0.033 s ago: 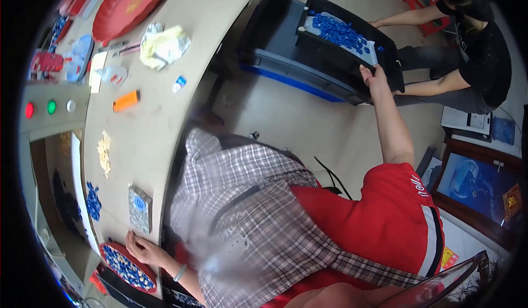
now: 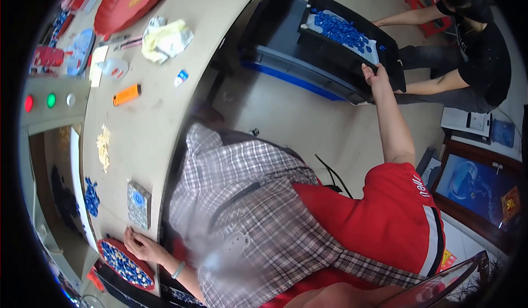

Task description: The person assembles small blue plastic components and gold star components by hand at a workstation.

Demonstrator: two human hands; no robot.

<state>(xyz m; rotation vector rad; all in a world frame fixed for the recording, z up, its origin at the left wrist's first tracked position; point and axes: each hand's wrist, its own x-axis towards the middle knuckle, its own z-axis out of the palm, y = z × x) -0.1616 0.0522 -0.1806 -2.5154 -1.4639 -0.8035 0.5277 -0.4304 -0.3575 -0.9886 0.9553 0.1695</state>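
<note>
From the head view I see my right hand stretched out to the upper right of the frame, its fingers curled over the near edge of a black tray that carries a heap of small blue pieces. The tray rests tilted on a black and blue bin on the floor. A second person in black sits at the far right and holds the tray's other side with both arms reaching in.

My left hand lies low at the lower left of the frame, fingers spread flat on the desk, touching the rim of a red round dish filled with more blue pieces. Just above that hand sits a small square card with a blue spot.

Further up the desk I make out an orange lighter-shaped thing, a crumpled yellowish cloth and a large red plate at the upper left
</note>
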